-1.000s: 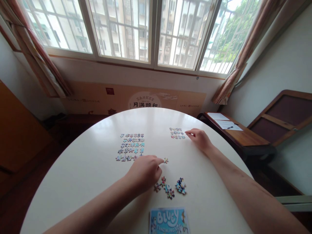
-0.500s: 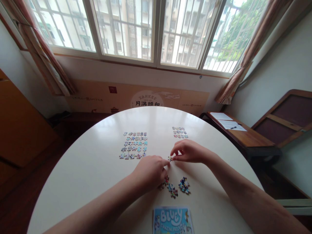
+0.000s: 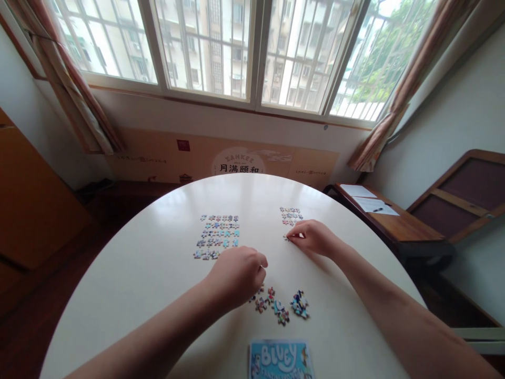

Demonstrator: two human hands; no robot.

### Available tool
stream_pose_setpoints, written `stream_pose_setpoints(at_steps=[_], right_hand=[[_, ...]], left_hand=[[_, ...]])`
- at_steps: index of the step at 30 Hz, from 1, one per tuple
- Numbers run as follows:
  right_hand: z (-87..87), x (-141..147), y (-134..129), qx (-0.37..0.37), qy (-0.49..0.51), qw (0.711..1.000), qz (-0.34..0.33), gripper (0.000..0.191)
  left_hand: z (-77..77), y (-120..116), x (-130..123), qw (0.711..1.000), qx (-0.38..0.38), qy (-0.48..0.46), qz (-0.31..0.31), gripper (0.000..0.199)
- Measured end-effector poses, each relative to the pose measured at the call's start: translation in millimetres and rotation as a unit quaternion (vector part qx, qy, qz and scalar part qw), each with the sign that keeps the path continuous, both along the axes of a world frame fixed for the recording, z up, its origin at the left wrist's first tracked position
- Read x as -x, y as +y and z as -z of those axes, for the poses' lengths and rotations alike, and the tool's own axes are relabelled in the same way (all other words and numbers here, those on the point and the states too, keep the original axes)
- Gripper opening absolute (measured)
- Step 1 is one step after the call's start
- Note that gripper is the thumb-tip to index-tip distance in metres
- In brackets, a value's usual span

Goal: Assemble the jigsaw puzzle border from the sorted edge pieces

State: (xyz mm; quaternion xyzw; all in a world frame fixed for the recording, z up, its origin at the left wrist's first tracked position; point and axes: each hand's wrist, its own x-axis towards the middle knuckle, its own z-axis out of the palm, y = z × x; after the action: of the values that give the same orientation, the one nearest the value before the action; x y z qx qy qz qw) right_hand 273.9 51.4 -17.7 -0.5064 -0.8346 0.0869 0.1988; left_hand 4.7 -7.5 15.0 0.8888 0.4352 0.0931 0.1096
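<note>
One piece [image 3: 285, 237] is pinched by the right hand [image 3: 315, 237], just on the near side of three short rows [image 3: 290, 216]. The left hand [image 3: 240, 271] is held curled between five longer rows [image 3: 221, 233] and the loose pieces [image 3: 281, 311]; whether anything is gripped in it cannot be told. The Bluey picture [image 3: 280, 359] is placed nearest, on the table [image 3: 142, 284].

Puzzle piece [image 3: 286, 238] — farther out, with right hand [image 3: 313, 236] alone
</note>
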Motion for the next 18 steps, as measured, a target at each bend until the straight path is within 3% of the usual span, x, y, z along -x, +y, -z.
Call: stream_pose_setpoints(at_steps=[5,18], right_hand=[[12.7,-6.6,9.0,-0.046,-0.010,0.997,0.064,0.020],[15.8,-3.2,8.3,-0.060,0.001,0.995,0.080,0.022]], left_hand=[[1.9,0.1,0.0,1.000,-0.005,-0.018,0.004,0.035],[-5.6,-0.2,2.4,0.998,-0.032,-0.048,-0.010,0.035]])
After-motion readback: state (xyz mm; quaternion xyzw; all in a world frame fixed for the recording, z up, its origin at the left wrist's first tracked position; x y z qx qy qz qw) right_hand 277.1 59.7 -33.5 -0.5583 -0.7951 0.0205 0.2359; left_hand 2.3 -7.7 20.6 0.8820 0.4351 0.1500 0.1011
